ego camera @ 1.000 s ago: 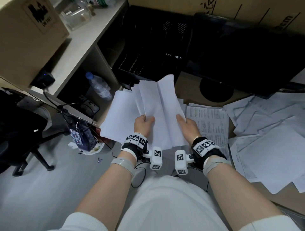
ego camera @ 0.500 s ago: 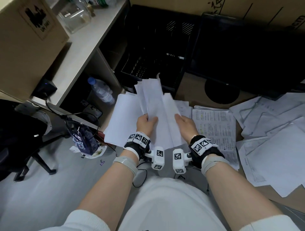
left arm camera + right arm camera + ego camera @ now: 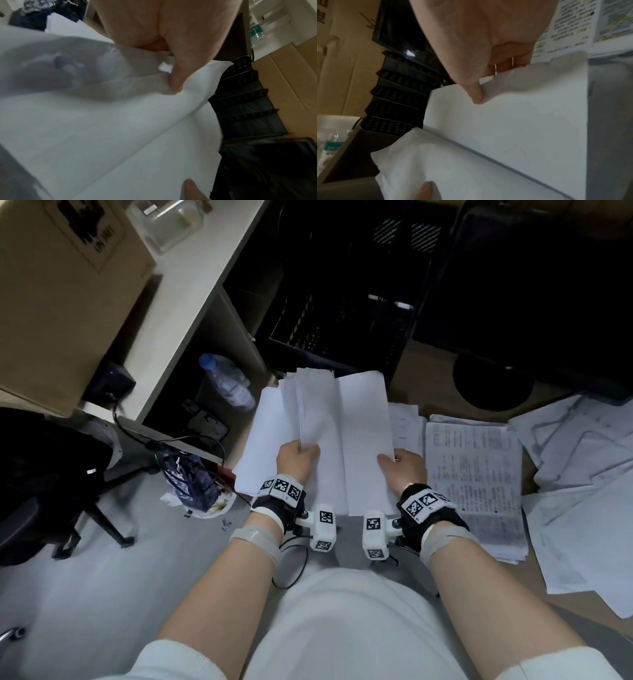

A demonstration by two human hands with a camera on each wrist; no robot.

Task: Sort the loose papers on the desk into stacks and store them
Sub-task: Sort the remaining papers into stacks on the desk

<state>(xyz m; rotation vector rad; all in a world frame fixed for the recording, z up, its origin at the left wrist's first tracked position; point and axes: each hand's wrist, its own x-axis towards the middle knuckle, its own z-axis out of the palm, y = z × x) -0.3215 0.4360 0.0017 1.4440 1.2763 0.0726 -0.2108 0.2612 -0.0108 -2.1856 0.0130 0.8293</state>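
Your left hand and right hand pinch blank sheets, fingers curled, bundle lifted off worktop, likely for squaring edges before black tray rack.

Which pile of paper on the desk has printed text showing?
The neat printed stack right beside the right hand. The scattered sheets farther right look mostly blank, like the held sheets.

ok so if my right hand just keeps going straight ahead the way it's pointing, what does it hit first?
Probably the black tray rack behind the papers that the right hand grips; depth is hard to judge.
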